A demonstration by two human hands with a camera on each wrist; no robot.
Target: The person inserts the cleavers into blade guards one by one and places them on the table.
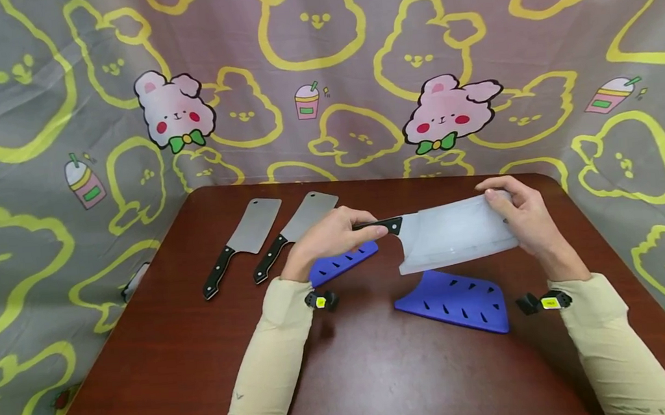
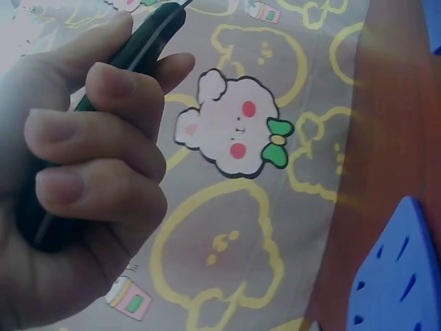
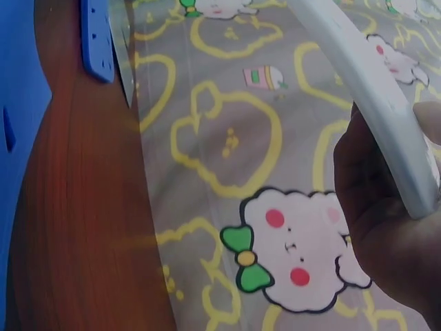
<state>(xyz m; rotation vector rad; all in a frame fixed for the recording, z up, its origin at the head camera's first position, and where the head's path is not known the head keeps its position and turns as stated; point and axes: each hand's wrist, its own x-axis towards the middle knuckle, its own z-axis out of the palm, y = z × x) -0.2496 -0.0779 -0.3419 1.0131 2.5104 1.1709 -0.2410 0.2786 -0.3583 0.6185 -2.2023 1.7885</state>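
Observation:
In the head view my left hand (image 1: 334, 233) grips the black handle of a cleaver (image 1: 394, 226) above the table. Its fingers wrap round that handle in the left wrist view. A whitish blade sheath (image 1: 458, 233) covers most of the cleaver's blade, leaving a short strip bare near the handle. My right hand (image 1: 527, 218) pinches the sheath's far end, thumb on the near face and fingers behind. Seen edge-on in the right wrist view, the white sheath (image 3: 372, 89) lies between thumb and fingers. Below it on the table rests a blue slotted blade cover (image 1: 463, 301).
Two bare cleavers with black handles, the left one (image 1: 252, 230) and the right one (image 1: 308, 217), lie at the back left. A second blue slotted cover (image 1: 343, 263) is partly hidden by my left hand. A patterned cloth (image 1: 327, 136) hangs behind the brown table (image 1: 163, 364).

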